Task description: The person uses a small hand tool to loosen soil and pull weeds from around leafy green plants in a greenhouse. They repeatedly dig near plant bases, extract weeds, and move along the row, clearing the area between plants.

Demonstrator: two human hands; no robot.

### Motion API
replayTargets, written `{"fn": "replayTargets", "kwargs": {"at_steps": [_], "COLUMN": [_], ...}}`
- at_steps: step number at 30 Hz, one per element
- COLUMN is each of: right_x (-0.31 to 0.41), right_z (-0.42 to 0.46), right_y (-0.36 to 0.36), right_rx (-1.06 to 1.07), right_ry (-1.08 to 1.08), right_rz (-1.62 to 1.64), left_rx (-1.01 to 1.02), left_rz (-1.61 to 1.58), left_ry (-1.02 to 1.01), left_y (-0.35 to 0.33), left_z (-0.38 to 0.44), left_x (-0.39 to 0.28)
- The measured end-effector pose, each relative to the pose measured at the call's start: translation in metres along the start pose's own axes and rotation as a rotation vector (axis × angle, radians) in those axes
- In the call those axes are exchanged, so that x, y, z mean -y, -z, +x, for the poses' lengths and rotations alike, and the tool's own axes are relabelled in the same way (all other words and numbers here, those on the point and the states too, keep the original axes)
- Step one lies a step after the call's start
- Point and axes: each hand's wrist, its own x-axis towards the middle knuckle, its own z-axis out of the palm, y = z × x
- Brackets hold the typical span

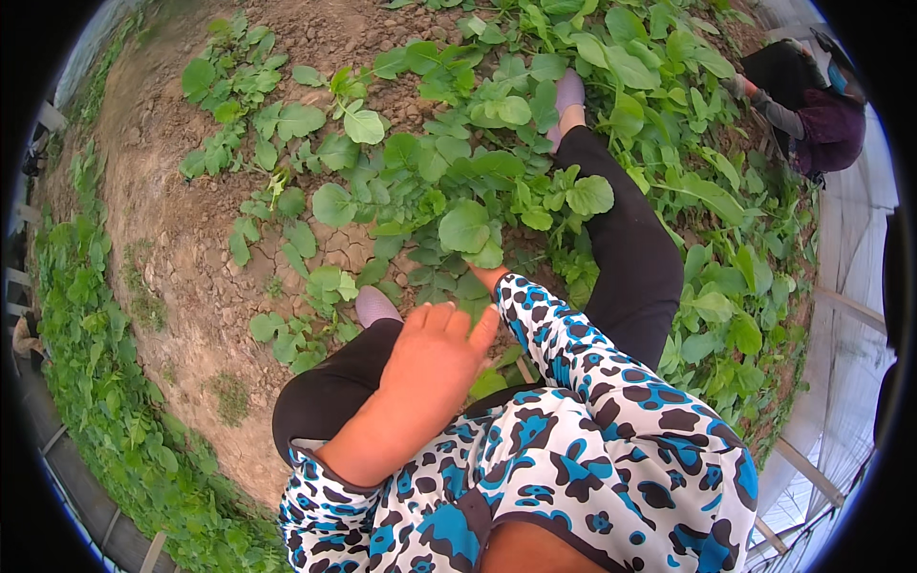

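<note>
My left hand (pixel 438 354) is above the soil between my knees, back upward, with the thumb apart from the fingers. I see nothing held in it, though the palm is out of sight. Only the wrist and a bit of my right hand (pixel 487 276) show past the patterned sleeve. Its fingers are hidden under the broad leaves of a green leafy plant (pixel 464 228), so I cannot tell whether they grip a stem. Around both hands grow several leafy plants with rounded, lobed leaves, rooted in dry, cracked soil (pixel 344 247).
My shoes, one by the left knee (pixel 376 306) and one farther off (pixel 570 89), stand among the plants. Dense greens (pixel 716 308) fill the right side. Another person (pixel 824 129) crouches at the upper right, near plastic sheeting (pixel 845 236). A second green row (pixel 79 286) runs along the left.
</note>
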Motion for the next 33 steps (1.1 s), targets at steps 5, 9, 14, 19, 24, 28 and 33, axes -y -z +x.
{"fn": "replayTargets", "kwargs": {"at_steps": [5,9,14,19,24,28,33], "right_x": [-0.005,-0.007,0.008,0.031,0.005,-0.044,0.028], "right_z": [0.048,0.038,-0.01,-0.041,-0.016,0.008,-0.003], "right_y": [-0.004,-0.003,0.017,-0.004,0.003,-0.011,0.036], "right_rx": [-0.026,-0.041,0.031,-0.094,-0.045,-0.302,-0.114], "right_ry": [0.062,0.109,-0.028,-0.474,-0.212,-0.082,-0.358], "right_rz": [0.036,0.033,-0.14,-0.102,0.1,0.299,-0.105], "left_rx": [0.018,0.013,0.019,0.006,0.059,0.09,0.093], "left_rz": [0.008,-0.019,-0.046,-0.015,-0.002,0.0,-0.003], "left_ry": [-0.025,-0.029,-0.021,-0.033,-0.009,-0.06,0.015], "left_y": [0.003,0.005,0.005,0.003,0.006,0.01,0.007], "left_z": [0.004,0.005,0.004,0.004,0.006,0.018,0.007], "left_x": [-0.005,-0.008,-0.01,-0.01,-0.012,-0.017,-0.012]}}
